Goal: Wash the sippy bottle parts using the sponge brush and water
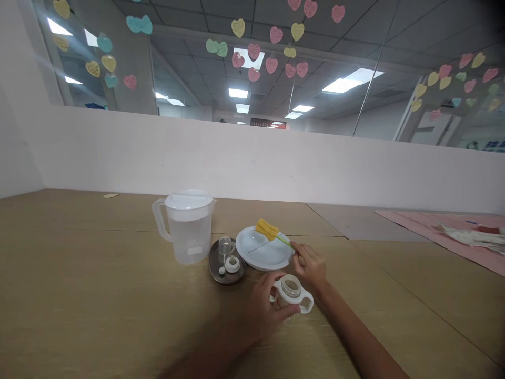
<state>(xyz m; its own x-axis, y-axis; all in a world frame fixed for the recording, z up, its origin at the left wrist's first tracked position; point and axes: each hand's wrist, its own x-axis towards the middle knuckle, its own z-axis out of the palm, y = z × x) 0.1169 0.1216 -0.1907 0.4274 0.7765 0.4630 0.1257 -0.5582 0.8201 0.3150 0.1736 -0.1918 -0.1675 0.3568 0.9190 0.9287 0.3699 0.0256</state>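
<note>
White, double-handled collar on a clear cup (291,297); top open, mouth up. Held by the left hand (267,308), its fingers and thumb wrapped around the side by the left handle; right handle free. Position: above the near part of the desk (118,284), in front of the plate.

Yellow sponge brush (267,229), slim green handle. Handle end pinched between fingers and thumb of the right hand (311,267), at the plate's right side; sponge head over the far rim. Contact between right hand and plate: cannot be told.

White plate (262,256), round and shallow, a thin line across its bare middle.

Dark tray (215,271), rounded, just left of the plate. Contents: one clear cover (224,246) at the back; one white ring-shaped lid (232,264) with a raised centre, front right; one small white piece (222,270) beside it.

Translucent pitcher (191,234), upright, left of the tray; white lid fitted, handle to the left, pale label low on the body.

Flat pale disc (111,196), far left, near the wall (236,163).

Pink cloth (422,225), far right, bearing crumpled white material (475,238).

Glass panel (189,68) above the wall, dotted with heart-shaped notes (276,35) in pink, yellow and green-blue.
</note>
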